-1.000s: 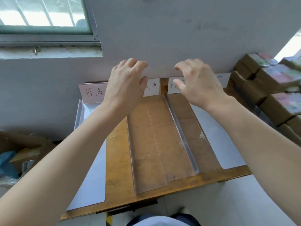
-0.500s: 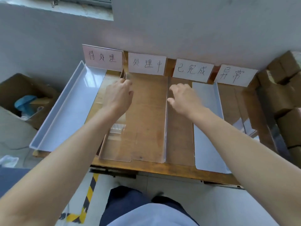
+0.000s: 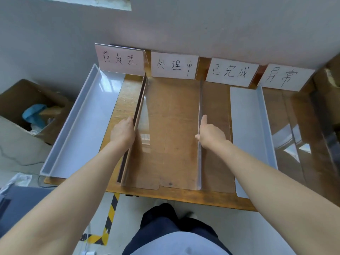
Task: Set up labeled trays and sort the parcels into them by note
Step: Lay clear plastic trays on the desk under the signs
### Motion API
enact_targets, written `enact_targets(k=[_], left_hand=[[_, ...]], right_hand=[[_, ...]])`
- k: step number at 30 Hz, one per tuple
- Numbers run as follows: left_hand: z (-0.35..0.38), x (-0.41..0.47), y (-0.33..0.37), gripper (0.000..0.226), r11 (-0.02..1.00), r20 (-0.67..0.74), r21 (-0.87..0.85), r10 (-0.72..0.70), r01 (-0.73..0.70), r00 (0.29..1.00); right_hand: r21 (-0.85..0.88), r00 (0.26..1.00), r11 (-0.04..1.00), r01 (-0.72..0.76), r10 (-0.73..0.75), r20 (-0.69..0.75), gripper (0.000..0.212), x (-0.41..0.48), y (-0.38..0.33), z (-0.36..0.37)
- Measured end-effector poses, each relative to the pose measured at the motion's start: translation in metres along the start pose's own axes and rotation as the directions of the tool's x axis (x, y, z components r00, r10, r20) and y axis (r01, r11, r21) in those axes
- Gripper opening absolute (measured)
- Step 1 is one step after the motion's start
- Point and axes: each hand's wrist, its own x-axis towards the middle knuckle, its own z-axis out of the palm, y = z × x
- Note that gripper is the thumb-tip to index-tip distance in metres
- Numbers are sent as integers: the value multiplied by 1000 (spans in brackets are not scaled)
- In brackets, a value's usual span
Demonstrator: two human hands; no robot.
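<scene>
Grey plaster wall is seen behind a long wooden tabletop (image 3: 185,196), along whose back edge four white paper label cards with handwritten characters (image 3: 174,65) are propped. Four trays are laid beneath them: a frosted white plastic tray (image 3: 77,124) at far left, a clear acrylic tray (image 3: 169,129) second, another white tray (image 3: 248,129), and a clear one at far right. No parcels are visible; a brown cardboard box (image 3: 24,100) is seen on the floor to the left.

The clear acrylic tray is bracketed at its side walls by the left hand (image 3: 123,132) and the right hand (image 3: 209,134). Each grip is nearly flat and loosely curled, pressed against a wall rather than closed around it.

The step is judged to be squaring this tray under its card. Even pressure from both sides is advised, so that it is slid straight and its neighbours are not nudged.
</scene>
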Motion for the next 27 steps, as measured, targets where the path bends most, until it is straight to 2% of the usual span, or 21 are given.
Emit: enact_targets(k=[14,18,23,27], left_hand=[[-3,22,1,27,998,-1,-49,35,-35,999],[-13,26,5,20,998,7,36,41,-42,999],[-35,37,41,29,976,-82,23,220,-219,972],[-40,37,101,38,927,-88,-33,369,-373,925]], right_hand=[[20,998,998,-66,66,15,76,19,-4,14],[81,999,996,-24,28,-43,55,17,3,-1],[81,983,995,-63,76,-167,34,23,42,-38],[65,957,986,-152,164,-240,31,22,95,-53]])
